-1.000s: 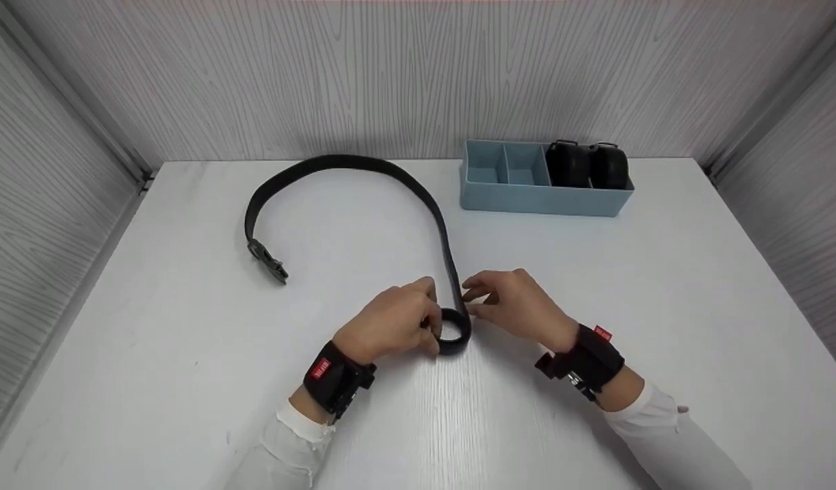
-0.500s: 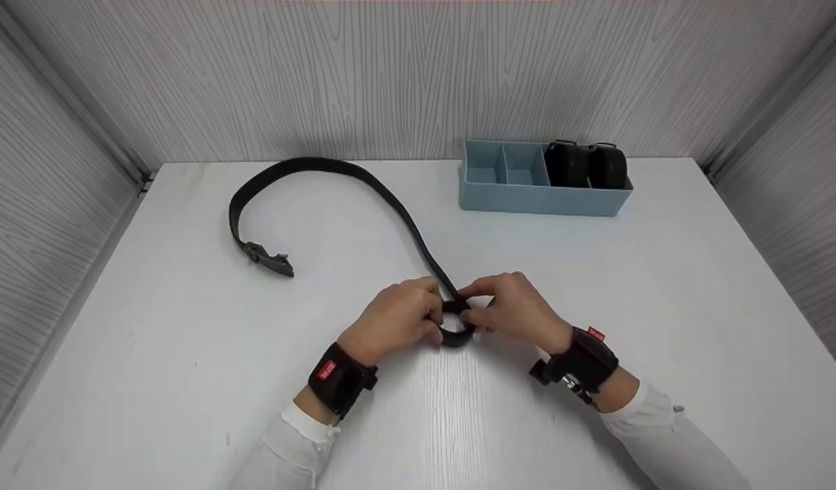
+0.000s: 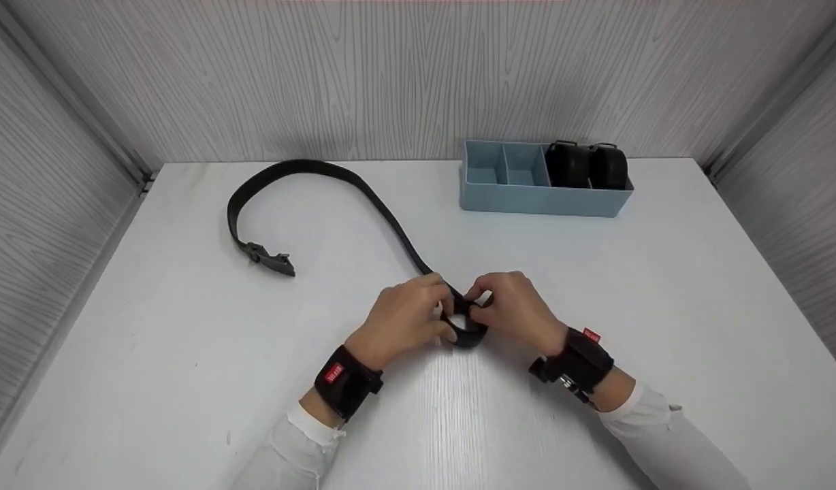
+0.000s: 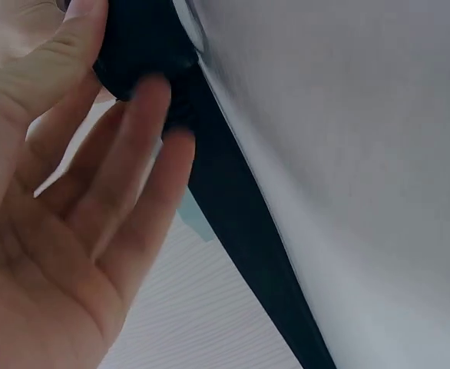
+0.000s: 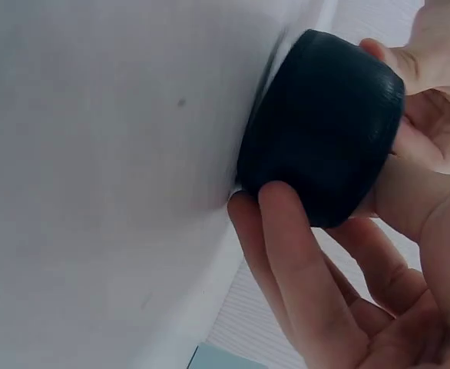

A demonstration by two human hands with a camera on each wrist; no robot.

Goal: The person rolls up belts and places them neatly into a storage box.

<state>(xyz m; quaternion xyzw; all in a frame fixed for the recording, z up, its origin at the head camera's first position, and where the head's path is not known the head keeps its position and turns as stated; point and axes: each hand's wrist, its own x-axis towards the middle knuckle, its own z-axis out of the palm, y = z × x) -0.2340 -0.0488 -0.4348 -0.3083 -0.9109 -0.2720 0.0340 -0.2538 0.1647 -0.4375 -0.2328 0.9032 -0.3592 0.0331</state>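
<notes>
Head view: dark belt curved from its buckle, left of frame centre, to a small coil at lower centre. Left hand gripped the coil's left side; right hand pinched its right. Likely step: rolling up. Next move seemed to call for snug, even turns.

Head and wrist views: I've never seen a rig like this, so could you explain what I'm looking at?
There's no robot: a person works with a bare left hand and right hand. The wide picture is taken from the head, each close one from a wrist. Both hands hold the coiled end of a black belt; its buckle lies free on the white table. Farther back, a blue divided box holds two black rounded items.
</notes>
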